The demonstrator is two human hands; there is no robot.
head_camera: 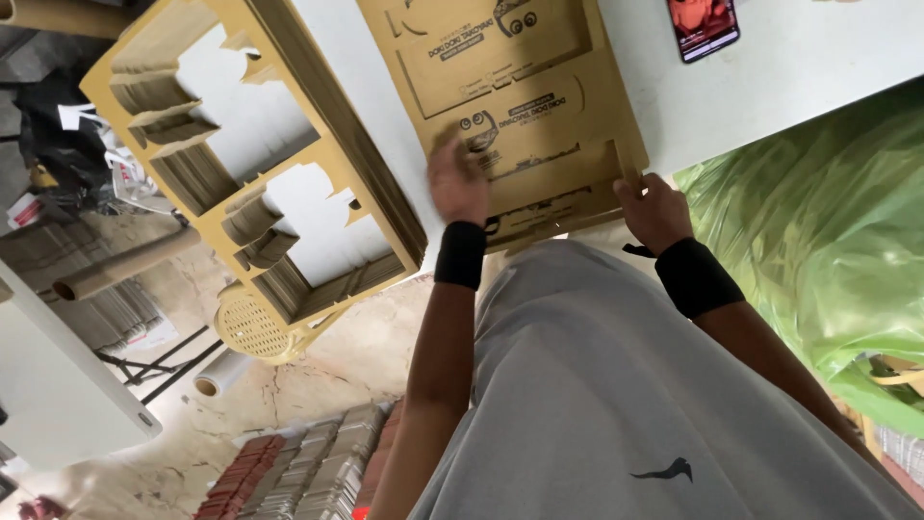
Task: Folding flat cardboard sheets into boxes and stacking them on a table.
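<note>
Your left hand [458, 183] lies flat, fingers spread, on the printed cardboard sheet [525, 106] at the near edge of the white table [799, 67]. Your right hand [654, 207] pinches the sheet's near right corner. A stack of cardboard frames [260, 164] sits just left.

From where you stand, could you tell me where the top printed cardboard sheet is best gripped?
Probably at its near right corner, from the table edge side. The sheet lies flat on a stack, so only its edges offer purchase; the right hand already pinches that overhanging corner, while the left hand rests flat on top.
</note>
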